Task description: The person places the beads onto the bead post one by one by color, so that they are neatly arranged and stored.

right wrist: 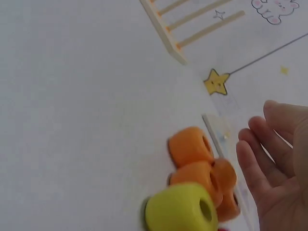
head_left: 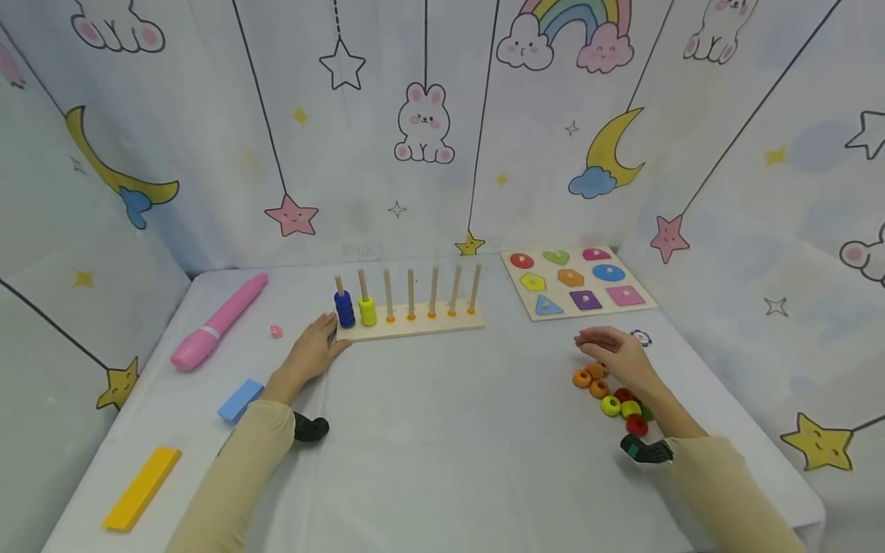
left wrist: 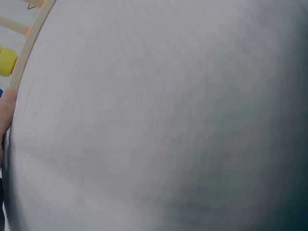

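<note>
A wooden peg stand [head_left: 415,329] with a row of upright pegs stands at the table's back. Dark blue beads [head_left: 344,309] are stacked on its leftmost peg, yellow beads [head_left: 367,311] on the one beside it. At the stand's left end my left hand [head_left: 311,355] holds the base, thumb along the front edge; in the left wrist view only the thumb [left wrist: 6,108] shows. On the right, my right hand [head_left: 618,357] hovers over loose orange beads [right wrist: 190,147], fingers loosely bent and holding nothing. Yellow [head_left: 611,405], red [head_left: 637,425] and green beads lie nearer the wrist, partly hidden.
Behind the right hand lies a shape puzzle board [head_left: 577,284]. Along the left side are a pink wand-like object [head_left: 221,321], a small pink piece [head_left: 276,331], a blue block [head_left: 240,401] and a yellow block [head_left: 142,488]. Patterned cloth walls [head_left: 373,153] surround the table.
</note>
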`<state>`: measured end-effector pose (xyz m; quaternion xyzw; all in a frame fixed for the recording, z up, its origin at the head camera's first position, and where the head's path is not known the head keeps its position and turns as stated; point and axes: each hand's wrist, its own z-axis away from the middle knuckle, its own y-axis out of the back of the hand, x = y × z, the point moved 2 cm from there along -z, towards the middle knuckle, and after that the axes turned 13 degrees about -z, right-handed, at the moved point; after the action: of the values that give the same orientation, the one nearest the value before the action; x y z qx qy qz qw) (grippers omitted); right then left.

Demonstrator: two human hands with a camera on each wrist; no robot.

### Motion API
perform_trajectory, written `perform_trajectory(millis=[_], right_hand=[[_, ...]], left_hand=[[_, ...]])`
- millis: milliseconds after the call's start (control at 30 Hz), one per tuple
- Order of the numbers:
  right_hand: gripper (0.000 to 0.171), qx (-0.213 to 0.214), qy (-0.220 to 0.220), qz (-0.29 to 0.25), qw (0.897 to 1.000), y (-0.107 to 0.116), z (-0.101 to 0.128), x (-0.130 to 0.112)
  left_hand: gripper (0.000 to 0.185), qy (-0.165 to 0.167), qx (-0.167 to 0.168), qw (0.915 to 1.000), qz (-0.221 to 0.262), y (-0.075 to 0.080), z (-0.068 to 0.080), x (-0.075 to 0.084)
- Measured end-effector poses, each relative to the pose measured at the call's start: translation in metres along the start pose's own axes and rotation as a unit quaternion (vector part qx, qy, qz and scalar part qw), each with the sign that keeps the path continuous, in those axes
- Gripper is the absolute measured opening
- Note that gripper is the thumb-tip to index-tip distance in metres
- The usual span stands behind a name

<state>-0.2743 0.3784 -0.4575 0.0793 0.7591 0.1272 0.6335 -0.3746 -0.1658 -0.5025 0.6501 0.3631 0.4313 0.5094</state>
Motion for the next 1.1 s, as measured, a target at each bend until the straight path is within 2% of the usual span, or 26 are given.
perform_trajectory(millis=[233,533,633,867,1100], right_hand=[[0.032,0.057,0.011,0.048,0.997,0.022,0.045,0.004],[0.031,0.119,0.007,0.039,0.992,0.025,0.104,-0.011],[0.03,0.14,0.009,0.04,0.989,0.027,0.116,-0.013],[0.023,0.141,0.042,0.141,0.979,0.027,0.116,-0.007],[0.024,0.073,0.047,0.242,0.966,0.024,0.103,-0.005]], left_hand=[[0.069,0.007,-0.01,0.9999,0.006,0.003,-0.002,-0.001],[0.07,0.008,-0.014,0.9998,0.01,0.003,-0.001,0.0],[0.07,0.009,-0.015,0.9998,0.01,0.003,-0.001,0.0],[0.07,0.012,-0.017,0.9997,0.013,0.006,0.0,0.0],[0.069,0.011,-0.022,0.9996,0.014,0.004,0.0,0.003]])
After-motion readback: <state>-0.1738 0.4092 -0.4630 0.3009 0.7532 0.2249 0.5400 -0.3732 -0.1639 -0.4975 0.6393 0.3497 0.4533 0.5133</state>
